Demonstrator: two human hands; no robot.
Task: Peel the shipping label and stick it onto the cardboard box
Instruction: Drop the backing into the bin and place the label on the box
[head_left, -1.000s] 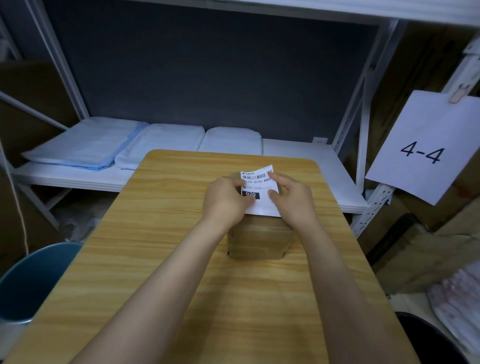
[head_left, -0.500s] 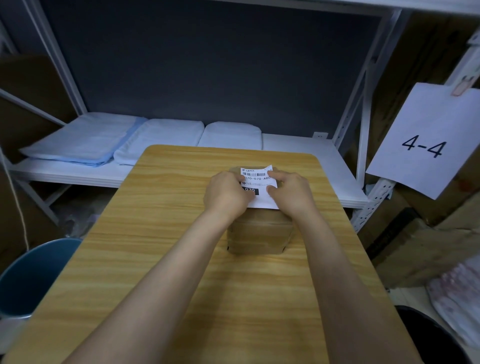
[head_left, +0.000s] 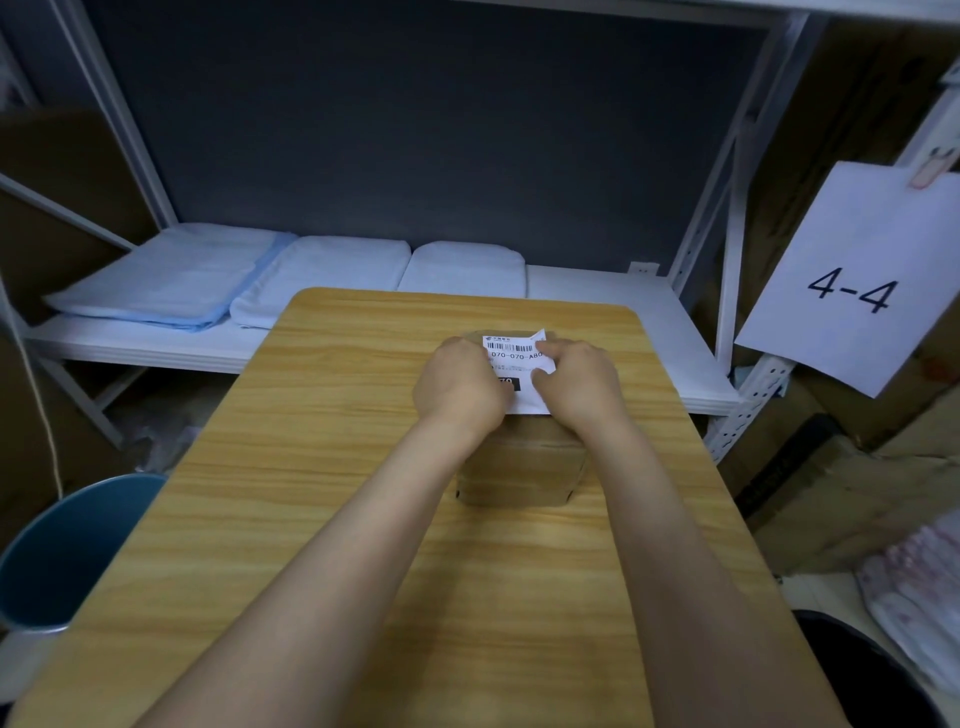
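A small brown cardboard box (head_left: 522, 470) stands on the wooden table (head_left: 322, 467), a little past its middle. A white shipping label (head_left: 514, 358) with a barcode and black print lies over the box's top. My left hand (head_left: 457, 384) holds the label's left side. My right hand (head_left: 579, 384) pinches its right edge, thumb and forefinger on the paper. The label's far right corner curls up slightly. Both hands hide most of the box top and the label's lower part.
A white metal shelf (head_left: 597, 291) behind the table carries folded pale blue and white pads (head_left: 197, 275). A paper sign reading 4-4 (head_left: 857, 280) hangs at the right. A blue bin (head_left: 67, 551) stands at the left, flattened cardboard (head_left: 857, 499) at the right.
The label has come down from a raised, tilted position toward the box top. Both hands moved lower and closer together with it.
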